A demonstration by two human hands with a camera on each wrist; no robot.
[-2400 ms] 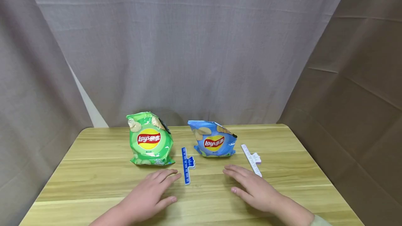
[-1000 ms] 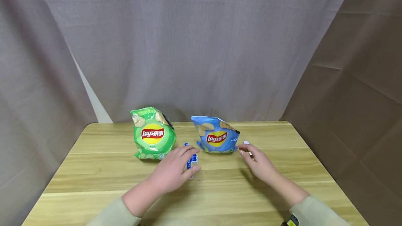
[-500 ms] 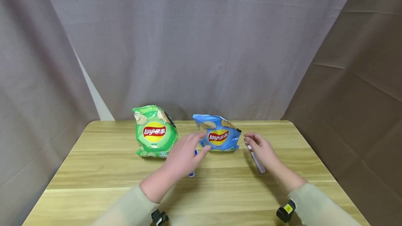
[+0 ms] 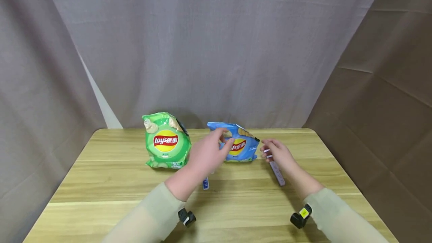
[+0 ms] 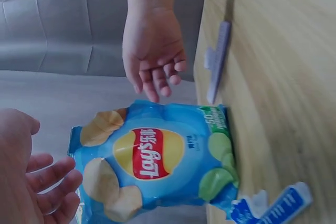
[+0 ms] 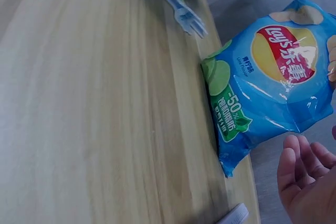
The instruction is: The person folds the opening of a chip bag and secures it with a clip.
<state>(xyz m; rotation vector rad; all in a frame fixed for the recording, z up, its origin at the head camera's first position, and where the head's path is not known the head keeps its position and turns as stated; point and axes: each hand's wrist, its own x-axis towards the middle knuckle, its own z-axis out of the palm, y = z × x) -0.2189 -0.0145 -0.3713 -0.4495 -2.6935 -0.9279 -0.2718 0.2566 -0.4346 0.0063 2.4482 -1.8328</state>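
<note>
A blue bag of Lay's potato chips (image 4: 248,151) stands upright at the back of the table, its top folded over at an angle. My left hand (image 4: 207,153) is raised in front of the bag's left part, fingers loosely bent and holding nothing. My right hand (image 4: 281,156) is just beside the bag's right edge, fingers slightly bent; in the right wrist view a gap shows between the fingertips and the blue bag (image 6: 262,87). Beneath my left hand lies a blue bag clip (image 4: 206,183), mostly hidden. A pale lilac bag clip (image 4: 277,174) lies under my right hand.
To the left, a green bag of Lay's potato chips (image 4: 167,151) stands near my left forearm. Grey curtains (image 4: 216,48) hang behind the wooden table (image 4: 118,183) and at both sides. Small black cameras (image 4: 299,218) are strapped at the wrists.
Both hands have moved forward from the front of the table, past the clips, to either side of the blue chip bag. Bags and clips appear to stay where they were.
</note>
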